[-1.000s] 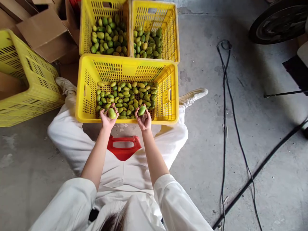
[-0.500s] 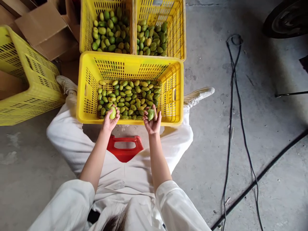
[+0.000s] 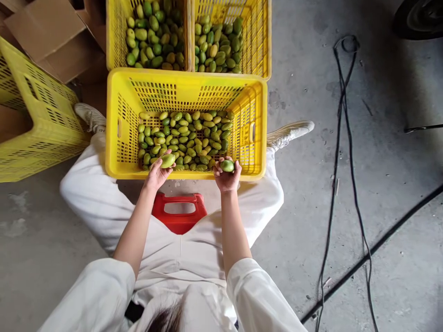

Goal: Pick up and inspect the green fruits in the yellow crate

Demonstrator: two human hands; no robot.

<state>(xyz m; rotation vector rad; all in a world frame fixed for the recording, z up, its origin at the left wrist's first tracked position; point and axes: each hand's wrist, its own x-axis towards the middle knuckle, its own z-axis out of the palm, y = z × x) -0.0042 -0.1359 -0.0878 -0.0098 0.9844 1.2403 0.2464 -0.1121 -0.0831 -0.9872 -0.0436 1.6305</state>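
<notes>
My left hand (image 3: 157, 176) holds a yellow-green oval fruit (image 3: 168, 160), which looks like a small mango, over the front rim of a yellow slotted crate (image 3: 263, 120). In my right hand (image 3: 227, 182) is a darker green oval fruit (image 3: 227, 166), gripped by curled fingers at the same rim, farther right. Many similar green and yellowish fruits (image 3: 188, 138) lie spread over the crate's floor, just beyond both hands. The fruits nearest the front rim are partly hidden by my fingers.
Behind stand two more yellow crates, the left one (image 3: 110, 37) and the right one (image 3: 268, 41), both holding fruits. Another yellow crate (image 3: 51, 133) and cardboard boxes (image 3: 48, 32) are at left. A red stool (image 3: 178, 226) is under me. Black cables (image 3: 351, 157) cross the floor at right.
Both fruits have turned in my hands and now lie more sideways. My right hand has shifted slightly right, its fingers closing more around its fruit. The view has shifted a little.
</notes>
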